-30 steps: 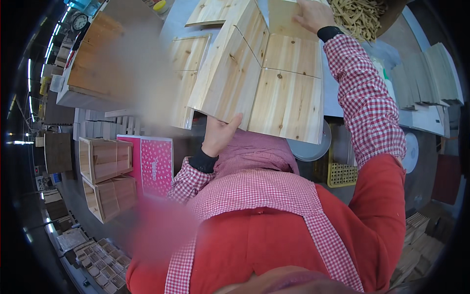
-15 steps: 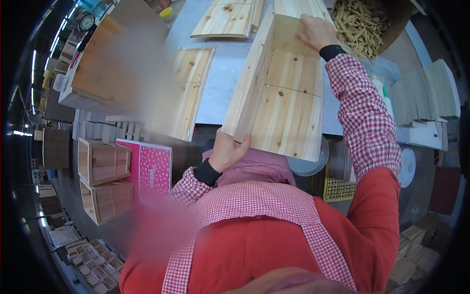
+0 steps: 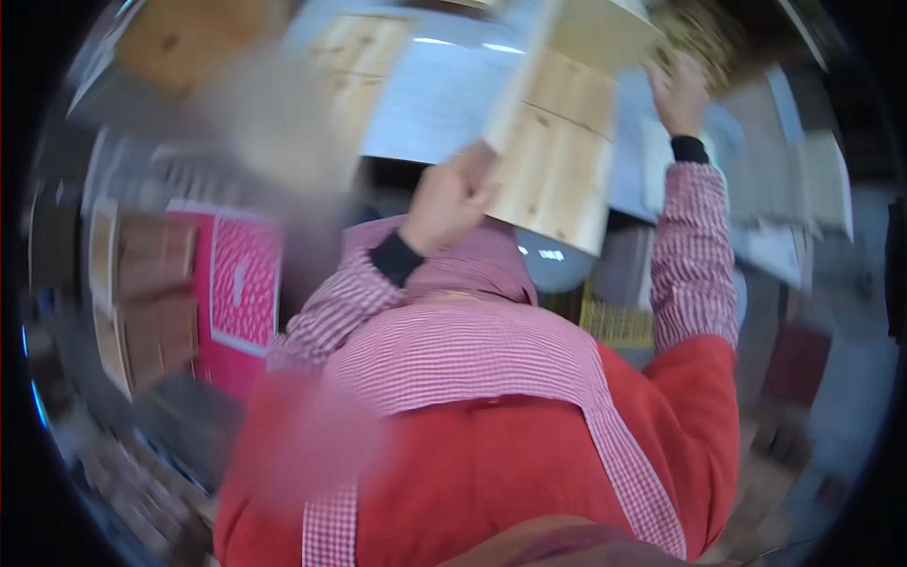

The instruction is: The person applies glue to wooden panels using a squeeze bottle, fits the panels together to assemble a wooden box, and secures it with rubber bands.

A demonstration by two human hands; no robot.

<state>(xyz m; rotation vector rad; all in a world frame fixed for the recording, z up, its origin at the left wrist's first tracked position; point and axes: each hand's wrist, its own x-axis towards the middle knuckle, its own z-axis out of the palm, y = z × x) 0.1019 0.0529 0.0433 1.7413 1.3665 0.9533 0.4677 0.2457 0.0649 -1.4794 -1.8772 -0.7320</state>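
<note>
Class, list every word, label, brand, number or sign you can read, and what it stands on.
No text is legible.
Pink, white-bordered, patterned rectangular panel: pale mark, too blurred to read.
Rounded blue-grey object: white marks, too blurred to tell print from glare.

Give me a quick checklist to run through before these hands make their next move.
1. Left hand gripping the wooden piece: ok, at its near left corner.
2. Wooden piece wholly over the table: not ok, its near end juts past the edge.
3. Right hand near the pale strips: ok.
4. Right fingers holding a strip: cannot tell, blurred.
</note>
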